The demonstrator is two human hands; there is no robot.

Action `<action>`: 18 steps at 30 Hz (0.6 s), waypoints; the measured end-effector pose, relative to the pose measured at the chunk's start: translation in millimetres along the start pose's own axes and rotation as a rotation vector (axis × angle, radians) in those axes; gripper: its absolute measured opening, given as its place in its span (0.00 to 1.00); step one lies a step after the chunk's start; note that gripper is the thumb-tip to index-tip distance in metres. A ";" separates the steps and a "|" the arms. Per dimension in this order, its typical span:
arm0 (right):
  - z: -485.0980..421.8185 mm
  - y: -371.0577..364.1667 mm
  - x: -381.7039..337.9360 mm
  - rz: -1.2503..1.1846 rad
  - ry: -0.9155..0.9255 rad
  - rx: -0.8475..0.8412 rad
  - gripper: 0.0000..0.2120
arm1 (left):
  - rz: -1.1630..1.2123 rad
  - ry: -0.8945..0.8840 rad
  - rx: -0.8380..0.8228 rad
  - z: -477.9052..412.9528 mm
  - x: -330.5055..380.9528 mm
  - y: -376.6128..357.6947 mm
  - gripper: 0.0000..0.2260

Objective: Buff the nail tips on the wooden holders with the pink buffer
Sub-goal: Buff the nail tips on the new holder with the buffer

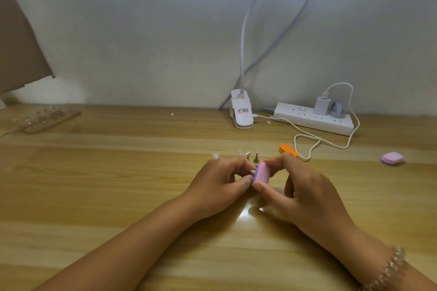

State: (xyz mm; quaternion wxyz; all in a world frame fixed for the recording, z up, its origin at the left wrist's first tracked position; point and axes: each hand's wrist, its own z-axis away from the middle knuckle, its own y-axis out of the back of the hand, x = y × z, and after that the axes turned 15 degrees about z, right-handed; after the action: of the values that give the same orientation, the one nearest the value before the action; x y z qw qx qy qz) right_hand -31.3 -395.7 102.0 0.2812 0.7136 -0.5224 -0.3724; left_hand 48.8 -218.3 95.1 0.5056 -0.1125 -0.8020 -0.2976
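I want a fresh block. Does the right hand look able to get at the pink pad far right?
Probably yes: only bare table lies between the right hand and the pad, though the hand pinches the pink buffer and should drop it first.

pink buffer [261, 173] is a small rounded block, pink face, lilac side, up on edge and tilted, pinched in the right hand [300, 191]; a pale nail tip [253, 172] touches its 9 o'clock edge, pinched by the left hand [220, 182]; wooden holder [52, 120] lies way off at 10 o'clock, a long strip, its tips kinda blurry
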 end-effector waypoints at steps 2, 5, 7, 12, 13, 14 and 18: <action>-0.2 1.2 -1.6 0.018 0.015 -0.005 0.18 | -0.010 -0.002 -0.001 -0.3 -0.3 0.3 0.07; 1.2 0.7 -4.6 0.036 0.081 -0.037 0.18 | -0.035 -0.008 -0.010 -0.6 -1.3 0.9 0.06; -0.9 0.7 -1.6 -0.031 0.023 -0.033 0.16 | -0.038 -0.020 -0.004 -0.8 -1.5 0.8 0.05; -2.5 -0.9 2.8 -0.065 -0.027 -0.034 0.16 | -0.070 -0.028 0.003 -0.6 -1.0 1.1 0.05; -1.9 -0.7 1.2 -0.083 -0.015 -0.050 0.16 | -0.073 -0.028 0.001 -0.2 -0.4 1.1 0.05; -2.4 -0.1 0.8 -0.126 -0.024 -0.070 0.16 | -0.074 -0.032 0.006 0.0 0.4 0.7 0.04; -8.1 2.5 10.9 -0.215 -0.203 -0.042 0.12 | -0.073 -0.092 0.202 0.5 4.7 -1.0 0.02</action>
State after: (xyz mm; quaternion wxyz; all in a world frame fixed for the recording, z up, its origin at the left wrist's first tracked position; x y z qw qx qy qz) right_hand -24.0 -406.8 106.0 0.2004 0.7182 -0.4606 -0.4815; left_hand 45.8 -219.4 98.7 0.4657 -0.0452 -0.8539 -0.2277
